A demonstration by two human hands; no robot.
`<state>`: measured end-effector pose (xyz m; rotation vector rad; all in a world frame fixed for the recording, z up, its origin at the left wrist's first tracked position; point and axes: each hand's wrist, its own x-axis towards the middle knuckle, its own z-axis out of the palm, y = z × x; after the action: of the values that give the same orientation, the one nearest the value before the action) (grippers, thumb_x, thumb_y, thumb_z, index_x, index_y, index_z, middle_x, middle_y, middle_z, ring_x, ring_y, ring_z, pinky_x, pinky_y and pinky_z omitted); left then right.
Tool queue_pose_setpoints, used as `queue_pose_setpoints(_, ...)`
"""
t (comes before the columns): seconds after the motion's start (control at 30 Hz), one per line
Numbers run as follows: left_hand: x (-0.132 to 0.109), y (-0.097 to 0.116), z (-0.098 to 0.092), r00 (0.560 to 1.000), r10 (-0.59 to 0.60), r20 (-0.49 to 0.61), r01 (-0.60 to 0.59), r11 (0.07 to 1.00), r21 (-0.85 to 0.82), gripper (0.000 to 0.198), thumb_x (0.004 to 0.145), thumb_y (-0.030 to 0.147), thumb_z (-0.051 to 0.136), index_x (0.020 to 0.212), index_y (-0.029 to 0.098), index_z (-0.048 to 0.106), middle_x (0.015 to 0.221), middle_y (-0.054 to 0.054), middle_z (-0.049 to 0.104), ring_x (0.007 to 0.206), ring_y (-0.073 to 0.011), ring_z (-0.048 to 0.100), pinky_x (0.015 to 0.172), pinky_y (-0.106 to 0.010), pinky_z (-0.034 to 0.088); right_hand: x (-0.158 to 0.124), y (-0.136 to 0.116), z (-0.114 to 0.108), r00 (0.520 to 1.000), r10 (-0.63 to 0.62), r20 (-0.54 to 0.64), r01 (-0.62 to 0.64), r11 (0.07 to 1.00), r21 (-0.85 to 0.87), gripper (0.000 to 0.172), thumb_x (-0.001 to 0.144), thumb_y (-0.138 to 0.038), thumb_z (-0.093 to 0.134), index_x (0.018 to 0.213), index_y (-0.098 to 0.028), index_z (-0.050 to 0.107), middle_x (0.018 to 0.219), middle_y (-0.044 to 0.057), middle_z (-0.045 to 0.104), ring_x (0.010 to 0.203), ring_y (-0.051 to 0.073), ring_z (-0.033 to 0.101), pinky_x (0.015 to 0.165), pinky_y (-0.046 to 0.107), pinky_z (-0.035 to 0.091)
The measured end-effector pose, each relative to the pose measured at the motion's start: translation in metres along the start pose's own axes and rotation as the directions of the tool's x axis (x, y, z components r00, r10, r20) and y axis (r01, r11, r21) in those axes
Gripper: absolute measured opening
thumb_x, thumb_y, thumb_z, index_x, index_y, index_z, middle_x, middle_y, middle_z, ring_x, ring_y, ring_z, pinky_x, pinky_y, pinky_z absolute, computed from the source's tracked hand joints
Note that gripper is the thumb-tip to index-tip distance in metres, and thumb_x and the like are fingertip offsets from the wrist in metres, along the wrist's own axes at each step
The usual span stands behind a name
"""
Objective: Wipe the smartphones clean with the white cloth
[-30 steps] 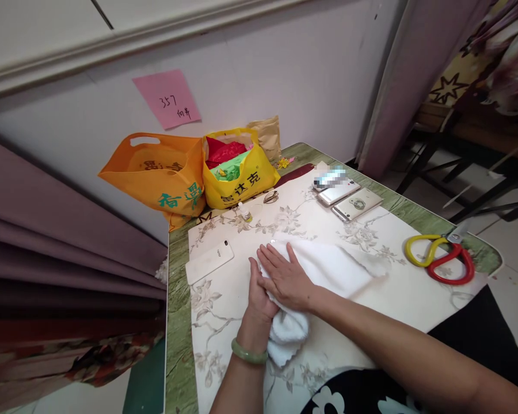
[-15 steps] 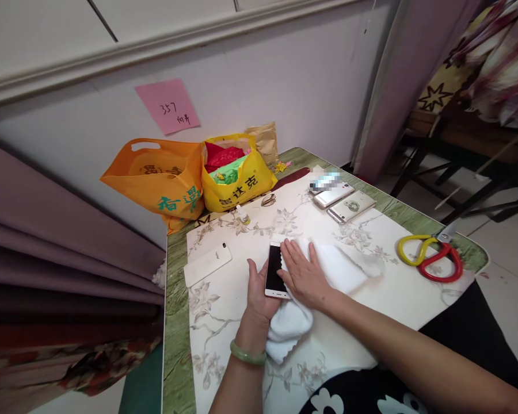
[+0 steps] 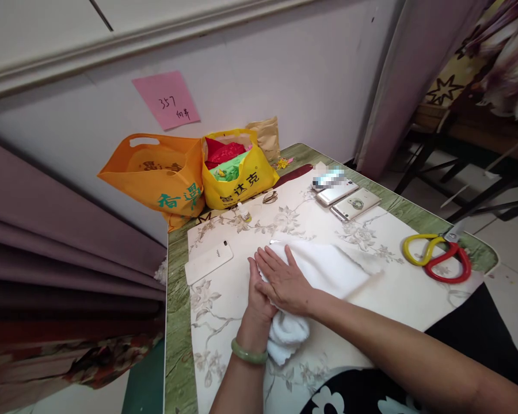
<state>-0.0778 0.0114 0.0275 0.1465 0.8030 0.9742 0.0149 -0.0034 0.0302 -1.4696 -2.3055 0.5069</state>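
My right hand lies flat, fingers spread, on a white towel spread over the flowered mat. It presses the cloth down over a phone, of which only a thin top edge shows. My left hand, with a green bangle on the wrist, grips the left side of the covered phone, thumb along its edge. The towel's near end is bunched below both hands.
A white phone lies left of my hands. Two more phones lie at the back right, and yellow and red scissors at the right edge. An orange bag, a yellow bag and a small bottle stand by the wall.
Half a second ago the phone's dark screen lay uncovered beside my right hand. My right hand has slid left with the towel and covers it again.
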Motion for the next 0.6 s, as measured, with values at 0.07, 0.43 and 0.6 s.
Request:
queue_pose_setpoints(0.07, 0.001, 0.001, 0.001, 0.996, -0.048, 0.078, 0.053, 0.996, -0.073, 0.053, 0.092, 0.063, 0.039, 0.119, 0.024, 0.064, 0.127, -0.006, 0.066, 0.128, -0.0252, 0.053, 0.111, -0.04, 0.038, 0.013, 0.008, -0.003, 0.999, 0.041, 0.005, -0.041, 0.999, -0.002, 0.065, 0.101, -0.054, 0.018, 0.154, -0.016, 0.018, 0.16, 0.007, 0.017, 0.149, 0.022, 0.008, 0.118, 0.056, -0.004)
queue_pose_setpoints(0.43, -0.004, 0.001, 0.007, 0.994, -0.047, 0.099, 0.056, 0.994, -0.089, 0.062, 0.092, 0.062, 0.039, 0.12, 0.012, 0.063, 0.119, -0.016, 0.068, 0.118, -0.0301, 0.06, 0.105, -0.044, 0.042, 0.002, 0.033, -0.004, 0.966, 0.228, -0.118, -0.236, 0.97, -0.054, 0.067, 0.101, -0.05, 0.026, 0.154, -0.011, 0.017, 0.16, 0.012, 0.016, 0.149, 0.025, 0.009, 0.117, 0.057, -0.007)
queue_pose_setpoints(0.6, -0.001, 0.002, 0.004, 0.99, -0.056, 0.129, 0.067, 0.994, -0.086, 0.065, 0.093, 0.061, 0.036, 0.129, 0.011, 0.058, 0.12, -0.016, 0.068, 0.117, -0.029, 0.061, 0.106, -0.043, 0.04, -0.013, 0.038, -0.006, 0.972, 0.219, -0.083, -0.205, 0.968, 0.145, 0.062, 0.101, -0.05, 0.024, 0.154, -0.018, 0.022, 0.16, 0.008, 0.018, 0.149, 0.026, 0.01, 0.116, 0.06, -0.005)
